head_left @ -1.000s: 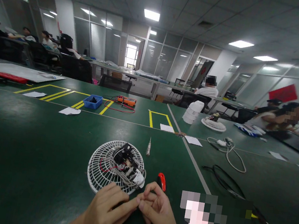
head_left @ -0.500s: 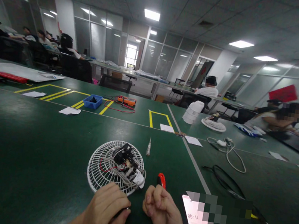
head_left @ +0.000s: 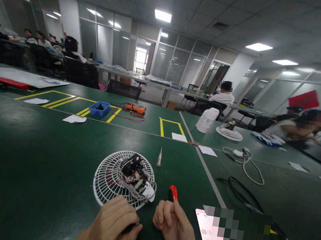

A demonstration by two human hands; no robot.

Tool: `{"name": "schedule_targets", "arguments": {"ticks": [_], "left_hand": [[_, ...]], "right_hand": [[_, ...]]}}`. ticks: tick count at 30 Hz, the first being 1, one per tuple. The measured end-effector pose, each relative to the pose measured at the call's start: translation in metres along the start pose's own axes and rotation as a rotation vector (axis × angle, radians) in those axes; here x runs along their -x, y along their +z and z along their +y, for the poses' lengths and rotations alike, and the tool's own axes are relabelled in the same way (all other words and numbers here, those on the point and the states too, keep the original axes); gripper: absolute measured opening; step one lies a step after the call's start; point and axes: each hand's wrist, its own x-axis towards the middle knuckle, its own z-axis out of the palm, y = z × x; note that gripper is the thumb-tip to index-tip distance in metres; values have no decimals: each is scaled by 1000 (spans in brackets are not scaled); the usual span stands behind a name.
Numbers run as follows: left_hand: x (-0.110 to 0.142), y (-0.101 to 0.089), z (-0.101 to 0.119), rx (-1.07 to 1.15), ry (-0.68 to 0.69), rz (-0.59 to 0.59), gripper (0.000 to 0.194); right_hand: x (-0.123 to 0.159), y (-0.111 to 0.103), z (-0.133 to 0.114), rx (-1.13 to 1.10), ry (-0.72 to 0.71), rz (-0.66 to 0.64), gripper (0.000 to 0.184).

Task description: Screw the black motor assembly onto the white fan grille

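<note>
My left hand (head_left: 116, 223) is closed in front of a round white fan grille (head_left: 103, 176), with a small shiny metal piece (head_left: 137, 224) between thumb and forefinger. My right hand (head_left: 172, 227) has its fingers curled in and its thumb stretched up; whether anything is inside is hidden. Just beyond that thumb shows a red and black tool handle (head_left: 172, 193), its other end behind the hand. On the grille rests a black and white fan motor assembly (head_left: 136, 173) with loose wires and a grey cord. Past the grille lies a clear-handled screwdriver (head_left: 159, 158).
A phone (head_left: 205, 236) with a lit screen lies right of my right hand. Black cables (head_left: 245, 200) and a white cord (head_left: 250, 166) are farther right. Across the table stand a blue bin (head_left: 99, 109), an orange meter (head_left: 136, 108) and another grille (head_left: 229, 134). People sit beyond.
My right thumb has straightened upward toward the red and black handle, and its fingers have shifted slightly. My left thumb has moved a little to the right. The fan parts stay put.
</note>
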Motion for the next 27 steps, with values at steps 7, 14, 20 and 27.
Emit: {"name": "schedule_targets", "arguments": {"ticks": [7,14,20,27], "left_hand": [[-2,3,1,-10,-14,12,12],[-6,0,2,-22,-20,-6,13],[-6,1,1,-37,-39,-6,9],[-3,4,0,-48,-53,3,11]], "right_hand": [[-3,1,2,3,2,69,44],[-2,-3,4,56,18,146,41],[-3,-5,5,35,10,182,39],[-4,-2,0,22,15,176,38]]}}
